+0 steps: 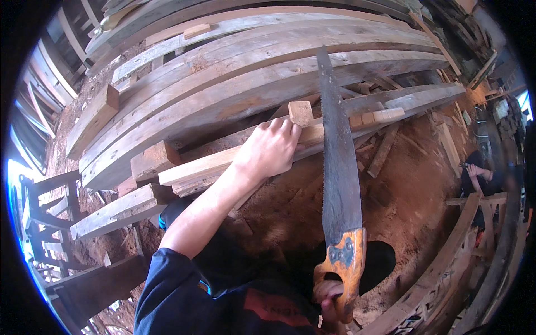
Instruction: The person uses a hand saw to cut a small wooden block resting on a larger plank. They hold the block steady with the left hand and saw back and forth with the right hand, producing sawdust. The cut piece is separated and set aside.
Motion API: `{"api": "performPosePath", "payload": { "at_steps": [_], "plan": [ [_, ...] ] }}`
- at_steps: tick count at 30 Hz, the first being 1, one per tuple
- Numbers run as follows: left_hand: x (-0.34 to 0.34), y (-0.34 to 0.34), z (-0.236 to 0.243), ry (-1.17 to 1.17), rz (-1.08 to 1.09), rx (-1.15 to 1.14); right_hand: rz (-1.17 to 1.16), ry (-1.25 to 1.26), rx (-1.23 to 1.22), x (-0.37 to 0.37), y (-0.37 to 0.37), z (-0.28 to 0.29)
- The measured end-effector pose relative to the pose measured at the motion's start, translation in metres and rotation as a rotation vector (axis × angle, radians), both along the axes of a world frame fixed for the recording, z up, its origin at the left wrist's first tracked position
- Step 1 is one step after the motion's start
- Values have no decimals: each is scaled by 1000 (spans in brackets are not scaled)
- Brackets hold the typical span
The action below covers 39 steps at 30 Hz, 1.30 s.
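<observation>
Handsaw [340,167] over pale timber [207,163], reddish-brown ground [410,187] below, 1 person [476,171] at right.

Matt metal blade [341,167], wooden handle [356,268], rough wooden beams [240,103]; cloth sleeve [164,287]

Left hand [268,148] palm-down, fingers [286,127] bent, forearm [211,204] slantwise; right hand [328,292] low, tightly curled.

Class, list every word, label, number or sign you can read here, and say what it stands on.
Dark shirt, red panel: bears lettering, not quoted here.
Dark shirt, small coloured mark: too small to read.
Handsaw: no readable text.
Wooden beams: no readable text.
</observation>
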State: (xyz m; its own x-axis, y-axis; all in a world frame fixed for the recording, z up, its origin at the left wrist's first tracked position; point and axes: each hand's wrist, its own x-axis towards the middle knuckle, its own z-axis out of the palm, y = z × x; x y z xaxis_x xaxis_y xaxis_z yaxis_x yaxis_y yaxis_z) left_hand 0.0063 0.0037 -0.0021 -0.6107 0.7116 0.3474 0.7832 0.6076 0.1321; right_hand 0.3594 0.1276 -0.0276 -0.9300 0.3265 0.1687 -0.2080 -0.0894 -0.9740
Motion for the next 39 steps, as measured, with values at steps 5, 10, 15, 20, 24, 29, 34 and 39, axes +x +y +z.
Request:
{"api": "performPosePath", "payload": {
  "at_steps": [5, 10, 15, 20, 24, 29, 34, 39],
  "plan": [
    [6, 3, 5, -27, 36, 4, -26, -17, 87, -6, -5, 10],
    [2, 1, 5, -91, 27, 13, -57, 38, 36, -18, -4, 13],
    [-14, -10, 30, -479, 115, -77, -31, 21, 127, -19, 2, 10],
    [-25, -12, 34, -489, 185, -166, -36, -12, 142, -15, 3, 6],
    [-15, -12, 22, -540, 231, -93, -12, -78, 259, -12, 7, 12],
    [-27, -8, 26, -717, 200, -251, 0, -20, 167, -20, 10, 12],
    [-18, -10, 26, -549, 181, -215, 60, 59, 107, -19, 9, 9],
    [-11, -4, 34, -528, 216, -257, -2, 9, 119, -20, 5, 11]
  ]
}}
